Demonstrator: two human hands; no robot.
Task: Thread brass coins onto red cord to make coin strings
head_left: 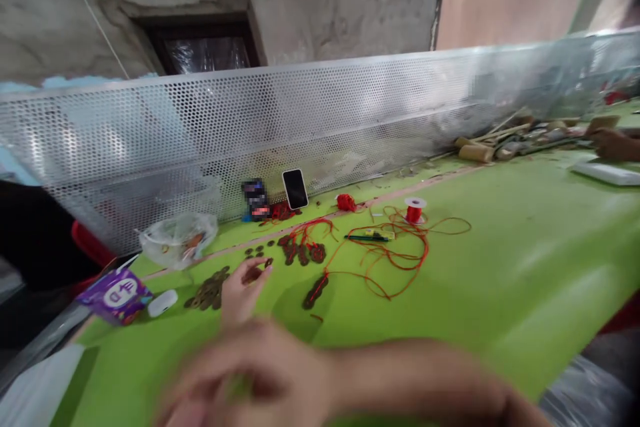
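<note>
My left hand pinches a small dark coin between thumb and fingertip, above the green table. Just left of it lies a heap of dark holed coins, and a few loose coins sit behind it. Bunches of coins tied with red cord rest beyond the hand. Nearer, to its right, a short coin string with red cord along it lies on the table. My right hand is very close to the camera and blurred, fingers bent; whether they hold anything is not visible.
Red cord loops across the table from a spool. A red cord ball, phone, plastic-lined bowl and purple packet stand about. A perforated screen runs behind. Another person's hand shows far right.
</note>
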